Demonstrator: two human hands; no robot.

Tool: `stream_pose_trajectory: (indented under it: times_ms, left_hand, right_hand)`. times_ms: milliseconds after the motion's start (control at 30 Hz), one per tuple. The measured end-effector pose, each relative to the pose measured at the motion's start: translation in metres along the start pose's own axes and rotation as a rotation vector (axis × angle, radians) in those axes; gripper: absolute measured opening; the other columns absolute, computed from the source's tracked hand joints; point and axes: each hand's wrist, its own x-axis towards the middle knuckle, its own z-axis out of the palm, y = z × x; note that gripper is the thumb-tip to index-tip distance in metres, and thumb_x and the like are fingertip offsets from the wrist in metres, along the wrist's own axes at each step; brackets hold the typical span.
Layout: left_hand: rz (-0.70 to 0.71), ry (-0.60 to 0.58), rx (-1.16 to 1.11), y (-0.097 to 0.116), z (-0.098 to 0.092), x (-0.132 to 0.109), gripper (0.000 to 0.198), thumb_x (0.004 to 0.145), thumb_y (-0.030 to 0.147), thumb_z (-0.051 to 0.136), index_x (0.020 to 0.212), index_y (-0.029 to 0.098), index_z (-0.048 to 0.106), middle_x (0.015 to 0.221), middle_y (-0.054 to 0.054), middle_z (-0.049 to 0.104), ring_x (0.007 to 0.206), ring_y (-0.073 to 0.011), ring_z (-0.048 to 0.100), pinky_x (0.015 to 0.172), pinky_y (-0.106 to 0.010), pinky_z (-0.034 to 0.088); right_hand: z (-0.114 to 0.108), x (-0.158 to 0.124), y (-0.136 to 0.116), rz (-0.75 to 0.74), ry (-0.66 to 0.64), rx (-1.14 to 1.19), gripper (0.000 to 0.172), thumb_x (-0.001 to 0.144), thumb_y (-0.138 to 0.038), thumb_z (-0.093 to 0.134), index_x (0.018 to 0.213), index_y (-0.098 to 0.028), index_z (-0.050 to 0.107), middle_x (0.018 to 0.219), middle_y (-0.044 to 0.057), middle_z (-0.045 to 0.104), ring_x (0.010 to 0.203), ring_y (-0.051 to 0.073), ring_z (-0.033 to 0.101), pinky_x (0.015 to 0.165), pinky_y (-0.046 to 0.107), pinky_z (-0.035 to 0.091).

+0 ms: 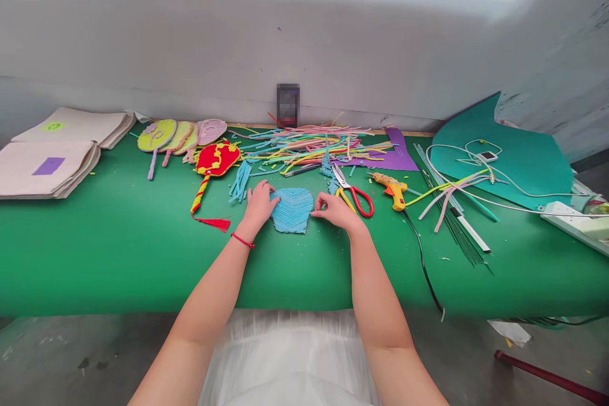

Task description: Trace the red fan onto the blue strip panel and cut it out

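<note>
A light blue panel of pipe cleaners [292, 210], laid in slanted rows, lies flat on the green table between my hands. My left hand [259, 208] rests at its left edge, fingers apart and touching it. At the right edge, my right hand [332, 210] is closed in a pinch on the panel's rim. Short blue pipe cleaner pieces [240, 181] lie just beyond my left hand. Beside my right hand are red-handled scissors [361, 201], partly over a yellow-handled tool.
Loose coloured pipe cleaners [304, 147] are piled at the back. A red fan [217, 160] with a tassel lies left, near several paler fans. To the right are a yellow glue gun [394, 189] with its cord, thin rods, and teal sheets [523, 158]. Cloth-like stacks [52, 165] sit far left.
</note>
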Motion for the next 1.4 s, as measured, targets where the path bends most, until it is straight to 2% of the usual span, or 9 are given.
stream_pose_trajectory:
  times_ms: [233, 367, 467, 633, 733, 833, 1067, 1200, 1400]
  left_hand:
    - [0.01, 0.038, -0.168, -0.006, -0.001, 0.008, 0.021, 0.072, 0.018, 0.066, 0.085, 0.021, 0.05, 0.118, -0.01, 0.057, 0.118, -0.026, 0.052, 0.1, -0.042, 0.038]
    - [0.01, 0.044, -0.196, -0.003, -0.003, 0.007, 0.02, 0.072, 0.017, 0.065, 0.086, 0.021, 0.05, 0.109, -0.008, 0.06, 0.11, -0.025, 0.055, 0.094, -0.04, 0.042]
    - [-0.015, 0.054, -0.201, 0.0, -0.003, 0.006, 0.02, 0.074, 0.019, 0.063, 0.088, 0.021, 0.05, 0.104, -0.006, 0.061, 0.101, -0.0243, 0.057, 0.088, -0.039, 0.044]
    - [-0.036, 0.075, -0.397, -0.005, 0.001, 0.011, 0.022, 0.071, 0.018, 0.064, 0.088, 0.021, 0.051, 0.095, -0.003, 0.063, 0.094, -0.0202, 0.059, 0.084, -0.034, 0.045]
    - [-0.025, 0.088, -0.556, -0.011, 0.007, 0.016, 0.024, 0.067, 0.019, 0.066, 0.086, 0.02, 0.052, 0.09, -0.002, 0.062, 0.089, -0.0178, 0.06, 0.082, -0.032, 0.045]
    - [-0.018, 0.103, -0.611, -0.015, 0.011, 0.019, 0.026, 0.064, 0.02, 0.068, 0.086, 0.02, 0.053, 0.088, -0.001, 0.062, 0.085, -0.0167, 0.06, 0.079, -0.031, 0.045]
    - [-0.067, 0.068, -0.608, -0.013, 0.01, 0.018, 0.037, 0.066, 0.022, 0.067, 0.102, 0.018, 0.059, 0.088, -0.004, 0.064, 0.084, -0.0177, 0.061, 0.075, -0.031, 0.046]
    - [-0.04, 0.066, -0.587, -0.01, 0.009, 0.017, 0.033, 0.071, 0.022, 0.063, 0.104, 0.018, 0.062, 0.096, -0.006, 0.066, 0.09, -0.0187, 0.06, 0.076, -0.03, 0.046]
    - [-0.044, 0.1, -0.547, -0.005, 0.014, 0.014, 0.022, 0.073, 0.018, 0.06, 0.094, 0.02, 0.065, 0.102, -0.005, 0.068, 0.095, -0.0197, 0.06, 0.082, -0.033, 0.046]
  right_hand:
    - [-0.002, 0.005, -0.013, 0.005, 0.231, 0.498, 0.039, 0.065, -0.05, 0.073, 0.073, -0.023, 0.046, 0.078, 0.0, 0.063, 0.058, 0.012, 0.052, 0.055, 0.027, 0.043]
    - [-0.005, 0.009, -0.01, -0.051, 0.394, 0.629, 0.042, 0.062, -0.049, 0.076, 0.07, -0.023, 0.044, 0.076, 0.0, 0.062, 0.079, 0.019, 0.065, 0.073, 0.033, 0.051]
    - [-0.007, 0.014, -0.003, -0.102, 0.505, 0.734, 0.036, 0.067, -0.044, 0.074, 0.074, -0.024, 0.044, 0.076, -0.001, 0.061, 0.095, 0.022, 0.067, 0.085, 0.036, 0.051]
    - [-0.003, 0.019, 0.004, -0.069, 0.643, 0.731, 0.033, 0.069, -0.04, 0.073, 0.089, -0.024, 0.052, 0.082, 0.0, 0.063, 0.089, 0.021, 0.068, 0.086, 0.037, 0.051]
    - [0.005, 0.022, 0.004, 0.002, 0.635, 0.552, 0.036, 0.07, -0.046, 0.07, 0.093, -0.02, 0.059, 0.095, 0.007, 0.067, 0.091, 0.022, 0.066, 0.085, 0.039, 0.051]
    - [0.015, 0.026, 0.004, 0.023, 0.524, 0.415, 0.041, 0.072, -0.049, 0.068, 0.099, -0.019, 0.063, 0.106, 0.01, 0.067, 0.094, 0.022, 0.064, 0.084, 0.038, 0.051]
    - [0.029, 0.032, 0.01, 0.031, 0.375, 0.25, 0.029, 0.072, -0.036, 0.066, 0.096, -0.02, 0.066, 0.089, 0.006, 0.069, 0.082, 0.02, 0.062, 0.079, 0.036, 0.051]
    - [0.029, 0.034, 0.013, 0.027, 0.409, 0.227, 0.023, 0.076, -0.036, 0.061, 0.092, -0.019, 0.066, 0.092, 0.007, 0.069, 0.083, 0.02, 0.062, 0.08, 0.036, 0.051]
    - [0.03, 0.038, 0.019, 0.06, 0.531, 0.193, 0.024, 0.083, -0.036, 0.053, 0.091, -0.017, 0.064, 0.108, 0.013, 0.063, 0.103, 0.023, 0.059, 0.093, 0.039, 0.046]
